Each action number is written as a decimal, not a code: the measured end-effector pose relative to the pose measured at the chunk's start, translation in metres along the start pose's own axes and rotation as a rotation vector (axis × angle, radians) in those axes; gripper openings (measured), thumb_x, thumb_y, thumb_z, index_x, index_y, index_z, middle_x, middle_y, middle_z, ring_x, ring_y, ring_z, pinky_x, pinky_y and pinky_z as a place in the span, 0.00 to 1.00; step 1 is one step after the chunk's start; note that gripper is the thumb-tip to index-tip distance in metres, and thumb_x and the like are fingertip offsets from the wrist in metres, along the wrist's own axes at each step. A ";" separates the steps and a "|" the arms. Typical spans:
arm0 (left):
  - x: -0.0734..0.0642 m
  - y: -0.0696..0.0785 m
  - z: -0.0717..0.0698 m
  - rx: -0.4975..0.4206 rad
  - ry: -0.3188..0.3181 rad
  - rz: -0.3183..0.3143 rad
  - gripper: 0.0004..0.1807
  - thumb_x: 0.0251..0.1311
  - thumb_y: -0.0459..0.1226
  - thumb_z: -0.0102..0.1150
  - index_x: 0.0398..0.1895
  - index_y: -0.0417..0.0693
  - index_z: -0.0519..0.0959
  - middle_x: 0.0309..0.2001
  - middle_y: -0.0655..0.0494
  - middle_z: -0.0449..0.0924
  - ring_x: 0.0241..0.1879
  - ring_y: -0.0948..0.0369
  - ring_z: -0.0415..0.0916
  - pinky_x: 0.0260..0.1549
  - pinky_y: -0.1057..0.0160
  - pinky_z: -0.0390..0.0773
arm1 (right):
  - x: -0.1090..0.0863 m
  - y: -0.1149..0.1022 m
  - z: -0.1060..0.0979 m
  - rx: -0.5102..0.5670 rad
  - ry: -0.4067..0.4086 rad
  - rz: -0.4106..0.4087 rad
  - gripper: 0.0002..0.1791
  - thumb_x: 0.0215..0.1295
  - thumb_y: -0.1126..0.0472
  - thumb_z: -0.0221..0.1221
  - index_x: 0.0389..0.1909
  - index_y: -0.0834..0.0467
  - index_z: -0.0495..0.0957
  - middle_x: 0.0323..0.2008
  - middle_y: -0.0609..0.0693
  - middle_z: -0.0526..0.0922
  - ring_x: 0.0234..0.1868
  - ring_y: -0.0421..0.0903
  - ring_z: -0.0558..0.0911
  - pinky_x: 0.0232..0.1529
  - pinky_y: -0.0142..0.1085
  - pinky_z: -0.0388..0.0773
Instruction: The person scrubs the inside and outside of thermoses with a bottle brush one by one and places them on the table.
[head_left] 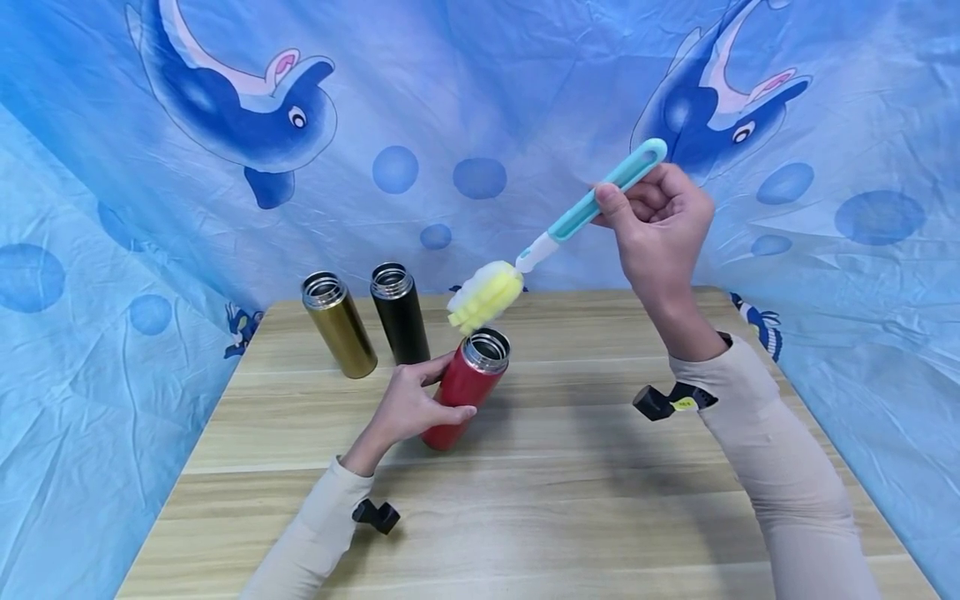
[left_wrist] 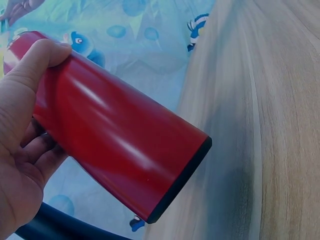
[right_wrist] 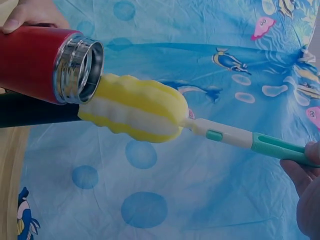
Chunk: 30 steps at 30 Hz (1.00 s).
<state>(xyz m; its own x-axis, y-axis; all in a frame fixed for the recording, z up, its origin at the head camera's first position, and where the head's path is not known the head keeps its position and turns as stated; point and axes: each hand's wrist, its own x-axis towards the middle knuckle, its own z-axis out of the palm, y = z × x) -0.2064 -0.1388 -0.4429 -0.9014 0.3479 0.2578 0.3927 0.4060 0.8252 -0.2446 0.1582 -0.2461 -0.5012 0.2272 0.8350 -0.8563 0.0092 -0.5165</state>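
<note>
My left hand [head_left: 415, 402] grips a red thermos bottle [head_left: 459, 392] round its side, thumb across the front. The bottle is lidless, tilted with its steel mouth up and to the right; in the left wrist view its black base shows close to the tabletop. My right hand [head_left: 663, 225] pinches the turquoise handle of a bottle brush [head_left: 573, 218] between thumb and fingers. The yellow and white sponge head [right_wrist: 137, 107] points down to the left, its tip right at the bottle's open mouth [right_wrist: 82, 70].
Behind the red bottle, a gold thermos bottle [head_left: 341, 329] and a black thermos bottle [head_left: 400, 317] stand upright without lids on the wooden table [head_left: 525, 517]. A blue dolphin-print curtain [head_left: 480, 100] hangs along the table's back and sides.
</note>
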 end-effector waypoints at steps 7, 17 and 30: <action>-0.001 0.000 -0.001 -0.019 0.008 -0.016 0.43 0.48 0.48 0.81 0.69 0.49 0.76 0.62 0.50 0.82 0.56 0.48 0.83 0.50 0.47 0.85 | -0.003 0.001 -0.006 -0.009 0.026 0.011 0.06 0.59 0.77 0.67 0.36 0.70 0.81 0.29 0.53 0.89 0.28 0.43 0.89 0.35 0.33 0.87; -0.001 -0.003 -0.003 -0.034 0.026 -0.051 0.43 0.48 0.49 0.81 0.69 0.50 0.76 0.62 0.52 0.81 0.57 0.50 0.83 0.51 0.48 0.85 | -0.004 0.003 -0.014 -0.041 0.014 -0.019 0.05 0.59 0.77 0.67 0.35 0.70 0.82 0.29 0.52 0.89 0.29 0.42 0.89 0.35 0.32 0.87; 0.001 -0.003 -0.001 -0.071 0.043 -0.022 0.43 0.49 0.48 0.81 0.69 0.47 0.76 0.61 0.51 0.82 0.56 0.50 0.84 0.52 0.45 0.84 | -0.005 0.003 -0.020 -0.026 0.032 -0.021 0.05 0.59 0.76 0.67 0.35 0.72 0.83 0.29 0.53 0.90 0.29 0.43 0.89 0.34 0.32 0.87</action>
<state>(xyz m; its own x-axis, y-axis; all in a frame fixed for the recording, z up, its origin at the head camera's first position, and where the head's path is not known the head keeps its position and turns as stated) -0.2091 -0.1406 -0.4446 -0.9171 0.3027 0.2594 0.3605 0.3520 0.8638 -0.2416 0.1769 -0.2558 -0.4784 0.2576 0.8395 -0.8628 0.0399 -0.5039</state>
